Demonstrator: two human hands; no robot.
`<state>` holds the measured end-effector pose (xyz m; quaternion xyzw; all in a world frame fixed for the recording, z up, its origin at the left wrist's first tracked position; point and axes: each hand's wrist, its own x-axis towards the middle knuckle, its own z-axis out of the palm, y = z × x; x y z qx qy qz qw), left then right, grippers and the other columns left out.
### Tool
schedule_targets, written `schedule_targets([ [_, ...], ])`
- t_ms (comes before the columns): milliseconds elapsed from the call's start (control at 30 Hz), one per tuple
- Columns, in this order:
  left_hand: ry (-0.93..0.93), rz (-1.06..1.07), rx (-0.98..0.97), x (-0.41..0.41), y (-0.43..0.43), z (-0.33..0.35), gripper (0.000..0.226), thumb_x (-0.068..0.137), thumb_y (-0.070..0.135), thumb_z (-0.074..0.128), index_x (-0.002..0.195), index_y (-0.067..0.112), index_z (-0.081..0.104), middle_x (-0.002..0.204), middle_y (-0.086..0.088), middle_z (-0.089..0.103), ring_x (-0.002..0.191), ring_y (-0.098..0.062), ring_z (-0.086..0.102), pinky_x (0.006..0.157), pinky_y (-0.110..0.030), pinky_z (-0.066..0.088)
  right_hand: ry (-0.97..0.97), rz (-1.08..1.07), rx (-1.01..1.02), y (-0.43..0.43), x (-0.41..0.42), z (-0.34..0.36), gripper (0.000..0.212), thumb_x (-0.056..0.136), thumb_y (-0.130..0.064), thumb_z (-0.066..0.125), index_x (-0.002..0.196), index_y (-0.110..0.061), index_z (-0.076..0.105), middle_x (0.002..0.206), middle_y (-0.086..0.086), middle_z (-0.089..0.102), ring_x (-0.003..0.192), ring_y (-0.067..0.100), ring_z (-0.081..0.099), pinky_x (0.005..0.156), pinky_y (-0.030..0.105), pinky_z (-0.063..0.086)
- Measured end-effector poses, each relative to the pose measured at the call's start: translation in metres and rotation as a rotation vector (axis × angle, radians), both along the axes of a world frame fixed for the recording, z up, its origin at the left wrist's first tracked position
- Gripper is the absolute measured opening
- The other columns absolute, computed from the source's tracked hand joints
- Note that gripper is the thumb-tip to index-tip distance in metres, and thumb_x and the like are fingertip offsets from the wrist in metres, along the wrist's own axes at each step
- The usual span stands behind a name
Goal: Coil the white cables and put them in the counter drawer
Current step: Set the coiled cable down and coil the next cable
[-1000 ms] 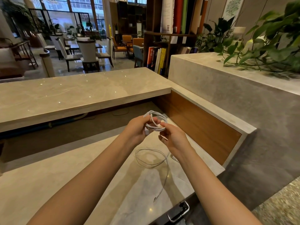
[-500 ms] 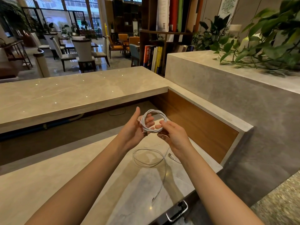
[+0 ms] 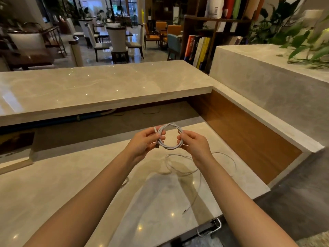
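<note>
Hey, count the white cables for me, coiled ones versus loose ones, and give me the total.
Coiled white cable, held between left hand and right hand: 1
Loose white cable lying on the counter: 1
Total: 2

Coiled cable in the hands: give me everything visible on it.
The coiled cable is white, wound into a round ring of several loops, held in the air above the pale counter. The left hand pinches its left side, where a short end with a small plug sticks up and a darker plug hangs below. The right hand pinches its right side. The ring faces the camera, roughly upright. A second, thinner cable lies loose beneath it, apart.
</note>
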<state>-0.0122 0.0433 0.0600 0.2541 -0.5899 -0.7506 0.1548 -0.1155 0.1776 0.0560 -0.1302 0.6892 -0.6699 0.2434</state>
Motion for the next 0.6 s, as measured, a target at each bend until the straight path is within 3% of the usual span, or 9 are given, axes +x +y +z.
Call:
schedule_targets([
  [133,-0.131,0.172,-0.021,0.03,-0.032,-0.027,0.017,0.089,0.003,0.056,0.103,0.001,0.065,0.085,-0.011,0.066,0.075,-0.019,0.061,0.066,-0.025,0.049,-0.071,0.121,0.013,-0.038,0.017,-0.025,0.017,0.085,0.003,0.06,0.1,0.003,0.067,0.082,0.01,0.065,0.068,0.017,0.061,0.057,0.016,0.056],
  [233,-0.259,0.288,-0.106,0.057,-0.048,-0.049,0.011,0.086,0.0,0.059,0.09,0.004,0.068,0.078,-0.013,0.063,0.068,-0.02,0.056,0.058,-0.024,0.047,-0.119,0.208,0.099,-0.067,0.037,-0.062,0.017,0.084,0.007,0.061,0.1,0.012,0.066,0.08,0.015,0.063,0.064,0.021,0.058,0.059,0.021,0.055],
  [333,-0.378,0.409,-0.203,0.084,-0.058,-0.073,0.015,0.085,-0.001,0.06,0.097,0.003,0.068,0.073,-0.011,0.062,0.059,-0.017,0.052,0.041,-0.014,0.042,-0.106,0.295,0.182,-0.092,0.063,-0.099,0.013,0.081,0.006,0.061,0.082,-0.002,0.071,0.077,0.019,0.063,0.064,0.025,0.057,0.066,0.033,0.052],
  [367,-0.413,0.445,-0.237,0.092,-0.061,-0.082,0.016,0.084,0.0,0.062,0.097,0.004,0.069,0.074,-0.01,0.062,0.058,-0.016,0.052,0.039,-0.013,0.04,-0.102,0.311,0.202,-0.098,0.071,-0.109,0.015,0.079,0.006,0.061,0.079,-0.005,0.072,0.073,0.017,0.063,0.06,0.024,0.056,0.063,0.031,0.051],
  [500,-0.548,0.488,-0.337,0.116,-0.074,-0.113,0.016,0.081,0.004,0.065,0.095,0.007,0.072,0.08,-0.009,0.066,0.065,-0.019,0.058,0.052,-0.023,0.051,-0.056,0.328,0.291,-0.115,0.095,-0.133,0.018,0.077,0.003,0.062,0.092,0.0,0.073,0.068,0.013,0.062,0.05,0.013,0.054,0.049,0.019,0.046],
  [600,-0.639,0.477,-0.415,0.122,-0.078,-0.128,0.017,0.081,0.008,0.066,0.097,0.007,0.072,0.083,-0.009,0.067,0.069,-0.019,0.059,0.061,-0.026,0.049,0.028,0.314,0.351,-0.122,0.106,-0.144,0.018,0.077,-0.001,0.063,0.092,-0.002,0.073,0.077,0.011,0.067,0.064,0.018,0.058,0.066,0.031,0.05],
])
